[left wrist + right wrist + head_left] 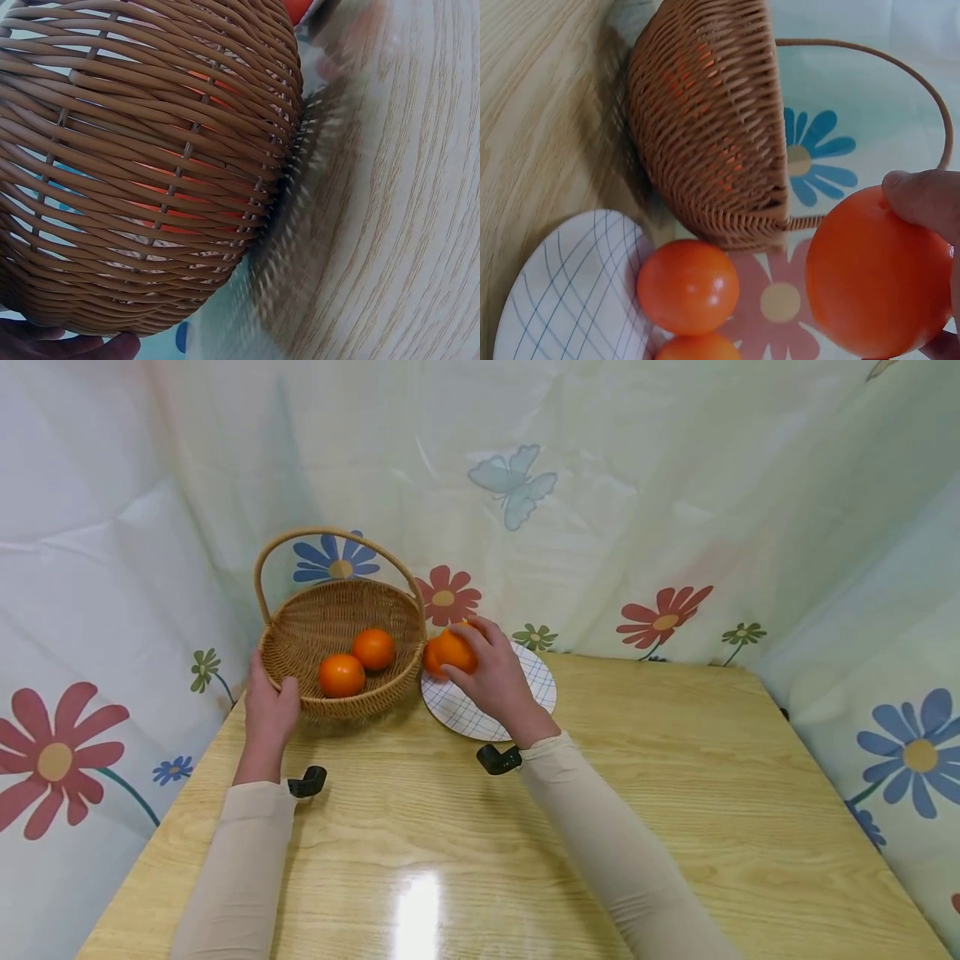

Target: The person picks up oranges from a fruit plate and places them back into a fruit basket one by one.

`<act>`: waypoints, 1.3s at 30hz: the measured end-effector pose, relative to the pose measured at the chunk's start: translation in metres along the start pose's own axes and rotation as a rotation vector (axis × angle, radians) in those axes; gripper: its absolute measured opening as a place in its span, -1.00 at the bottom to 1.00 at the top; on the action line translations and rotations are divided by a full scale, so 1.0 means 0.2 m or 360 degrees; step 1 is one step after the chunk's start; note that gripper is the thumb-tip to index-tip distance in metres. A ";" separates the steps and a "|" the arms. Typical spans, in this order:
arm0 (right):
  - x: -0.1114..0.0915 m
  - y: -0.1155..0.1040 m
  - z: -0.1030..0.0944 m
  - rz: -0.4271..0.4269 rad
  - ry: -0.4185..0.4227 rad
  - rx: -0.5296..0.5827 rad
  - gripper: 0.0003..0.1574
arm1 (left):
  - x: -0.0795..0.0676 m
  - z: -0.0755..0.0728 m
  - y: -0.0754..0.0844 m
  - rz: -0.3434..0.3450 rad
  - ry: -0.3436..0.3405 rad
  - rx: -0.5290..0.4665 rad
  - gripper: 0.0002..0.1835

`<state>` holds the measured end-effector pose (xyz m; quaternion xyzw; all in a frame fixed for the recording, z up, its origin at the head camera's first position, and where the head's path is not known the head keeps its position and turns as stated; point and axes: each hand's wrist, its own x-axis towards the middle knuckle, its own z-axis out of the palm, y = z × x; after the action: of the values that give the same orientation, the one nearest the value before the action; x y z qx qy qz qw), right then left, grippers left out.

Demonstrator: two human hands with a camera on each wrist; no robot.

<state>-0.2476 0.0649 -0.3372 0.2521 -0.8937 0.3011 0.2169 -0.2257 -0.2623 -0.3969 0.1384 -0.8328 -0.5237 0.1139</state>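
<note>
A wicker basket (386, 697) with a tall arched handle stands at the back left, two oranges (342, 676) inside it. My left hand (270, 703) grips its left rim, thumb at the front; the left wrist view shows the fingertips (120, 346) against the weave. My right hand (497, 675) holds an orange (877, 274) between thumb and fingers, raised above a white plate (536, 685) with blue grid lines, just right of the basket. In the right wrist view two more oranges, one whole (688, 287) and one cut by the frame's edge (699, 349), lie by the plate's far edge.
All this stands on a light wooden table (675, 793). A flower-printed curtain (585, 552) hangs close behind the basket and plate and along both sides. Small black wrist cameras (307, 782) stick out from both cuffs.
</note>
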 end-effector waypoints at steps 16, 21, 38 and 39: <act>0.04 -0.07 0.08 -0.0125 0.0080 0.0054 -0.34 | 0.00 0.01 0.00 0.0007 0.0014 0.0021 -0.20; 0.05 -0.08 0.10 -0.0116 0.0073 0.0086 -0.33 | 0.00 0.01 0.00 -0.0003 0.0010 0.0026 -0.20; 0.09 -0.14 0.21 -0.0064 0.0040 0.0173 -0.26 | 0.01 0.02 -0.01 0.0014 0.0041 0.0017 -0.20; 0.09 -0.14 0.22 -0.0057 0.0031 0.0173 -0.26 | 0.01 0.02 -0.01 0.0016 0.0044 0.0020 -0.20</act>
<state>-0.2558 0.0121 -0.3470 0.2765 -0.8692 0.3477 0.2169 -0.2292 -0.2602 -0.4006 0.1422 -0.8351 -0.5159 0.1272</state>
